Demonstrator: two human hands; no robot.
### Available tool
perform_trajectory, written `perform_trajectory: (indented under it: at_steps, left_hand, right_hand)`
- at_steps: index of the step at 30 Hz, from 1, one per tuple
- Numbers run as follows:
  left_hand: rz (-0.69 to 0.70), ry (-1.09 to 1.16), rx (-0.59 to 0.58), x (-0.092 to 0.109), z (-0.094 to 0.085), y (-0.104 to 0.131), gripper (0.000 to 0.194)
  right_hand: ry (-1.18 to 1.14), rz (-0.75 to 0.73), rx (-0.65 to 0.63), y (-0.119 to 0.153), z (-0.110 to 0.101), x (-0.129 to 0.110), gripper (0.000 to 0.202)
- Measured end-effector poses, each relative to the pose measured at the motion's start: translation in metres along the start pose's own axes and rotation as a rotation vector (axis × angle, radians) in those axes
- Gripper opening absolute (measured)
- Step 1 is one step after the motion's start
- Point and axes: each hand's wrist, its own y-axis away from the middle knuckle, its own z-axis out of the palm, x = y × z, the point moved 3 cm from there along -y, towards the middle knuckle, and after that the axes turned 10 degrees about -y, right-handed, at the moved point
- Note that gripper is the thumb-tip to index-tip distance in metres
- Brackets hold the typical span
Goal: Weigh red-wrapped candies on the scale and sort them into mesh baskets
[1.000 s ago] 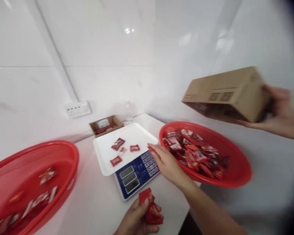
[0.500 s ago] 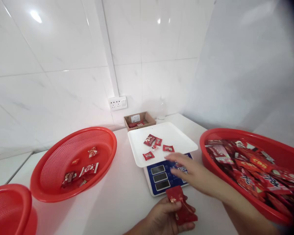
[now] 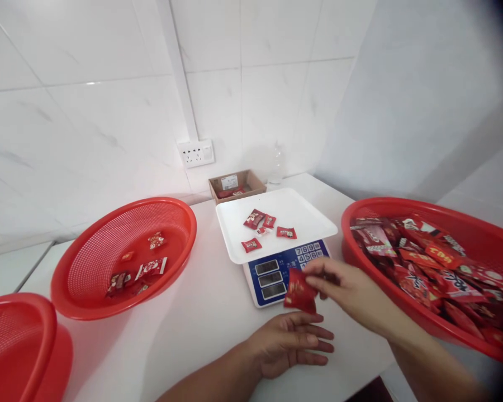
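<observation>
A red snack packet (image 3: 299,291) hangs from the fingertips of my right hand (image 3: 339,287), in front of the scale's keypad. Just below it, my left hand (image 3: 291,343) is open with its fingers spread and holds nothing. Behind both hands stands a digital scale (image 3: 270,279) with a blue panel and a white tray (image 3: 305,209) on top. Several small red packets lie on the tray, among them one red candy packet (image 3: 286,232) to the right and another packet (image 3: 251,244) near the front edge.
To the right stands a red basket (image 3: 360,206) full of packaged snacks. A red mesh basket (image 3: 88,251) at the left holds several packets, and part of another red basket (image 3: 46,335) shows beside it. A cardboard box (image 3: 255,187) and a clear bottle (image 3: 277,162) stand by the wall.
The red packet has passed from my left hand to my right hand. My left fingers have opened. The camera view has tilted down a little.
</observation>
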Motion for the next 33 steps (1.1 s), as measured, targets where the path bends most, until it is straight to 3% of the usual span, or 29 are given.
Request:
perform_trajectory:
  at_steps: [3, 6, 9, 13, 17, 23, 26, 29, 33]
  left_hand:
    - [-0.019, -0.025, -0.013, -0.001, -0.001, 0.001, 0.04]
    - [-0.015, -0.031, -0.017, -0.003, -0.003, 0.001, 0.036]
    - [-0.005, -0.019, -0.018, -0.004, -0.003, 0.0, 0.033]
    - [0.003, -0.01, -0.027, -0.004, -0.002, -0.001, 0.032]
    - [0.014, -0.005, -0.035, -0.007, -0.005, -0.004, 0.033]
    - [0.016, -0.01, -0.052, -0.006, -0.005, -0.004, 0.034]
    - [0.012, -0.008, -0.057, -0.005, -0.005, -0.003, 0.034]
    - [0.004, -0.008, -0.053, -0.005, -0.006, -0.003, 0.035]
    - [-0.021, -0.004, -0.034, -0.004, -0.006, -0.006, 0.037]
  right_hand:
    - [-0.098, -0.096, 0.238, -0.032, -0.01, -0.007, 0.023]
    - [0.128, -0.212, 0.304, -0.055, -0.004, -0.009, 0.03]
    - [0.45, -0.296, 0.197, -0.067, 0.017, -0.007, 0.046]
    - [0.654, -0.162, 0.006, -0.081, 0.045, 0.0, 0.059]
    - [0.747, -0.044, -0.059, -0.104, 0.056, 0.001, 0.073]
    - [0.785, -0.095, -0.1, -0.133, 0.055, 0.001, 0.06]
    - [0.74, -0.145, -0.08, -0.135, 0.052, 0.001, 0.051]
    - [0.631, -0.16, -0.008, -0.122, 0.044, -0.003, 0.057]
    - [0.492, -0.218, 0.132, -0.081, 0.008, -0.003, 0.053]
